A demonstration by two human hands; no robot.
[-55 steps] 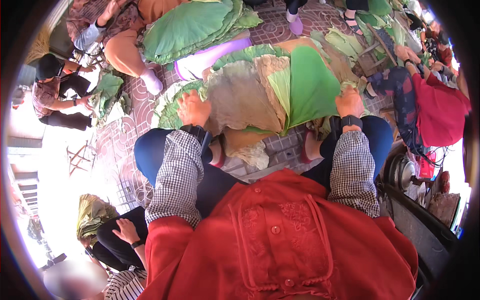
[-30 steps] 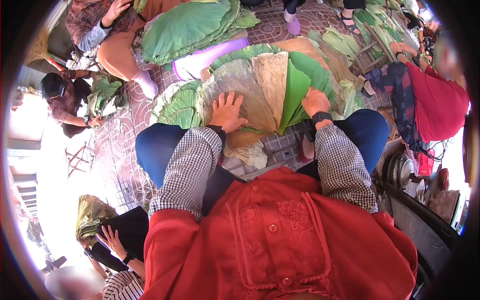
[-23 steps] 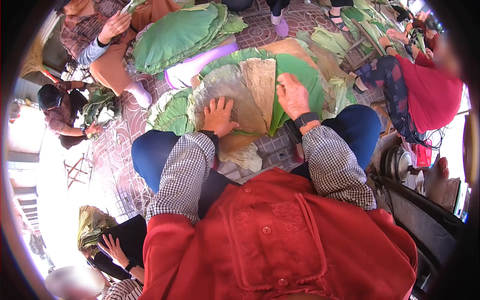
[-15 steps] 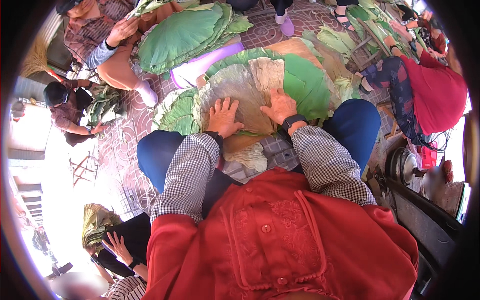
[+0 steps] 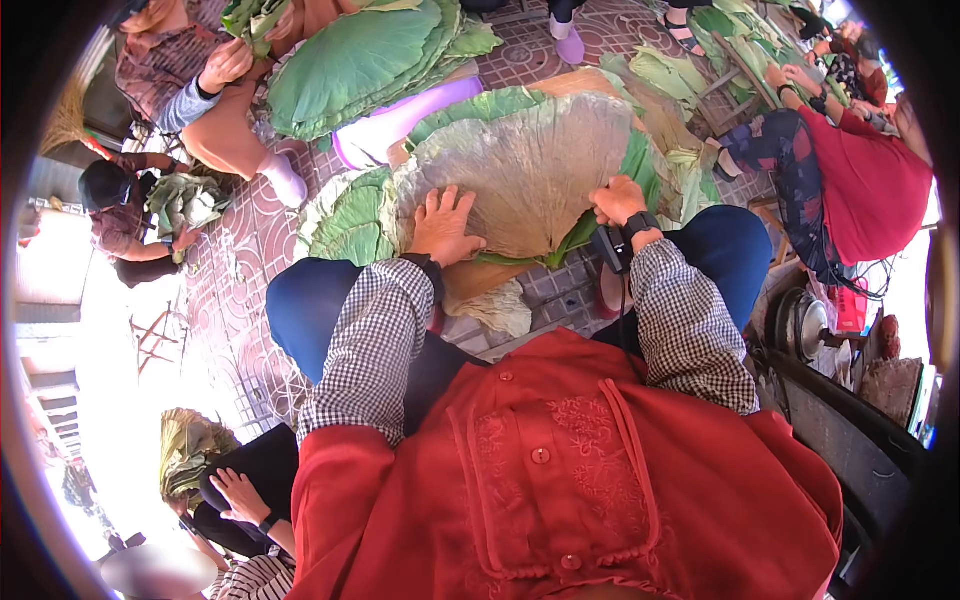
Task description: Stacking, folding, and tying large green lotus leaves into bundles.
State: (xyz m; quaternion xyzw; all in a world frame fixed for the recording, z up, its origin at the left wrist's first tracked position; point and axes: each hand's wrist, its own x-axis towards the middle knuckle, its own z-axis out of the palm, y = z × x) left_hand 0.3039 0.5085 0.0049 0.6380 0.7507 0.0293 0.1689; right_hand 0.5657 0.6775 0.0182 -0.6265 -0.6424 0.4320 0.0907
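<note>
In front of my knees, a large brownish-grey dried lotus leaf (image 5: 525, 165) lies fanned out, its folds coming together at the edge nearest me. My left hand (image 5: 446, 227) rests flat on its near left part, fingers spread. Curled closed at the leaf's right edge is my right hand (image 5: 620, 200), gripping that edge between thumb and fingers. Green lotus leaves (image 5: 642, 170) show from under the dried one on the right, and more green leaves (image 5: 352, 220) stick out at its left.
Beyond stands another stack of green leaves (image 5: 360, 65) by a seated co-worker (image 5: 185, 75). A person in a red top (image 5: 865, 185) sits at the right beside leaf scraps (image 5: 670, 75). Another person's hand (image 5: 240, 495) is at lower left. A dry leaf piece (image 5: 495, 305) lies between my feet.
My right hand has moved right and closed on the leaf's edge. The dried leaf has opened out rightward over the green ones. My left hand stays flat.
</note>
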